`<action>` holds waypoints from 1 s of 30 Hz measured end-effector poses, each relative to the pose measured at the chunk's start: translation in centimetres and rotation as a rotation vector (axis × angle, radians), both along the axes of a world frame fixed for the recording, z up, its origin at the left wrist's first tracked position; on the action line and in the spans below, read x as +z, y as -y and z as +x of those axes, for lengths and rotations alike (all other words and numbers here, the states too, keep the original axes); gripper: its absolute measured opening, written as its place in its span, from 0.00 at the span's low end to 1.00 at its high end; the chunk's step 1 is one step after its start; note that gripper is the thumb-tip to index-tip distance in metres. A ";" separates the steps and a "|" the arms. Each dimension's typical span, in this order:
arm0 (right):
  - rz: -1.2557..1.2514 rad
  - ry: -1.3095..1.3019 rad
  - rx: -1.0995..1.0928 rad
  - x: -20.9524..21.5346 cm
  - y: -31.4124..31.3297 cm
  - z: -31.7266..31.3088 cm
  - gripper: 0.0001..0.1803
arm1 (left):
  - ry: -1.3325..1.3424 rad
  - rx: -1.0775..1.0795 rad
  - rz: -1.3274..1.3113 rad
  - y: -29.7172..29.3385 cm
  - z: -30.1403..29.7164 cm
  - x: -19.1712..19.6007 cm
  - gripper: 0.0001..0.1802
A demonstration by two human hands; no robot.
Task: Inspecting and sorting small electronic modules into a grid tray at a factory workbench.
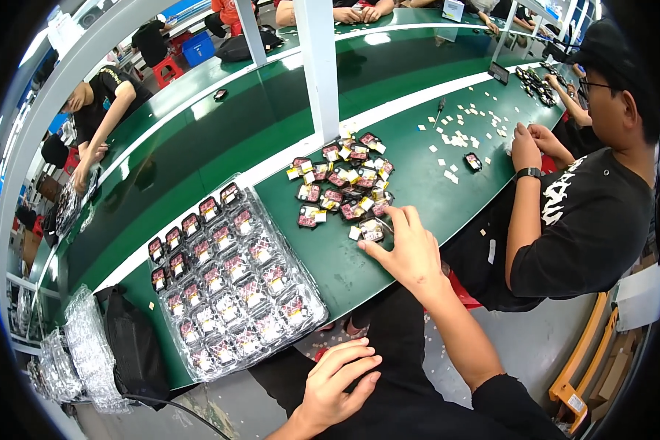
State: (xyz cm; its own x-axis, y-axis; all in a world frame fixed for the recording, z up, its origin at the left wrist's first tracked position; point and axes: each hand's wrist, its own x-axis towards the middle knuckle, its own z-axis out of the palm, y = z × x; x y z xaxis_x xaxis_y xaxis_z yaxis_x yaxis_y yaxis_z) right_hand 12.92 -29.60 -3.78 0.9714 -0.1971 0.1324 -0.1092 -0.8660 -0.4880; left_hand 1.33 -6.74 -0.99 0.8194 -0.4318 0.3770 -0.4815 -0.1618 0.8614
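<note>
My right hand [412, 257] reaches to the near edge of a heap of small black-framed modules [337, 176] with pink faces and white-and-yellow tabs. Its thumb and fingers span one silvery-faced module [372, 230], gripping it at the sides. My left hand [339, 381] is off the table's near edge, above my lap, with nothing in it and its fingers loosely stretched. Left of the heap lies a transparent plastic tray [317, 306] with rows of similar modules in its pockets. Those at its upper left look darker and sharper; plastic glare covers many others.
A grey post [317, 73] rises behind the heap, beside the green conveyor belt [235, 110]. At right, a co-worker [587, 213] sits close, near scattered pale tabs [458, 138], a lone module [473, 162] and a screwdriver [440, 110]. Stacked plastic trays [92, 345] and a black bag [132, 345] stand left.
</note>
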 end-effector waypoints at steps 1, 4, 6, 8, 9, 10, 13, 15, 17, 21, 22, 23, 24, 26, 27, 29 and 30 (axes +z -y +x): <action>-0.025 0.060 -0.024 -0.3 -0.3 -0.1 0.41 | 0.016 0.003 -0.009 0.1 0.1 0.0 0.15; -0.018 0.116 -0.043 -0.9 -1.1 -0.3 0.40 | -0.004 0.009 -0.019 0.3 0.2 -0.2 0.17; -0.036 0.116 -0.045 -1.2 -1.3 -0.1 0.38 | 0.008 0.000 -0.023 0.3 0.3 -0.2 0.16; -0.055 0.118 -0.047 -1.3 -1.4 -0.3 0.36 | 0.020 -0.010 -0.029 0.3 0.3 -0.2 0.15; -0.021 0.137 -0.041 -1.4 -1.3 -0.5 0.33 | 0.029 -0.008 -0.037 0.3 0.3 -0.2 0.15; 0.012 0.156 -0.036 -1.3 -1.1 -0.7 0.31 | 0.037 -0.006 -0.046 0.3 0.3 -0.2 0.14; 0.189 0.301 0.048 -0.6 -1.6 -2.5 0.26 | 0.034 0.019 -0.075 -0.1 0.3 -0.2 0.15; 0.330 0.278 0.088 1.8 -2.5 -4.8 0.25 | 0.044 0.078 -0.076 -0.2 0.3 -0.2 0.17; 0.698 0.247 0.156 3.1 -3.4 -7.3 0.24 | 0.124 0.169 -0.009 -0.4 0.2 -0.4 0.22; 1.346 0.135 0.286 3.4 -6.3 -11.0 0.19 | 0.424 0.361 -0.069 0.7 0.5 -2.3 0.34; 1.441 0.094 0.292 3.3 -7.0 -11.8 0.19 | 0.447 0.328 -0.101 0.5 0.6 -2.5 0.31; 1.536 0.081 0.282 2.8 -7.8 -12.3 0.18 | 0.469 0.311 -0.089 0.5 0.8 -2.5 0.30; 1.520 0.066 0.251 3.0 -8.3 -12.7 0.16 | 0.491 0.295 -0.078 0.4 1.0 -2.5 0.29; 1.314 0.101 0.348 3.2 -8.3 -12.7 0.16 | 0.484 0.301 -0.061 0.1 1.3 -2.2 0.24; 1.380 -0.068 0.273 4.2 -8.2 -13.1 0.16 | 0.476 0.274 -0.032 -0.2 1.7 -1.6 0.23; 1.303 -0.063 0.313 3.7 -7.9 -13.0 0.17 | 0.466 0.246 -0.002 -0.5 1.9 -0.9 0.21; 1.222 -0.054 0.354 3.6 -7.8 -12.9 0.17 | 0.396 0.232 -0.002 -0.6 1.8 -0.7 0.20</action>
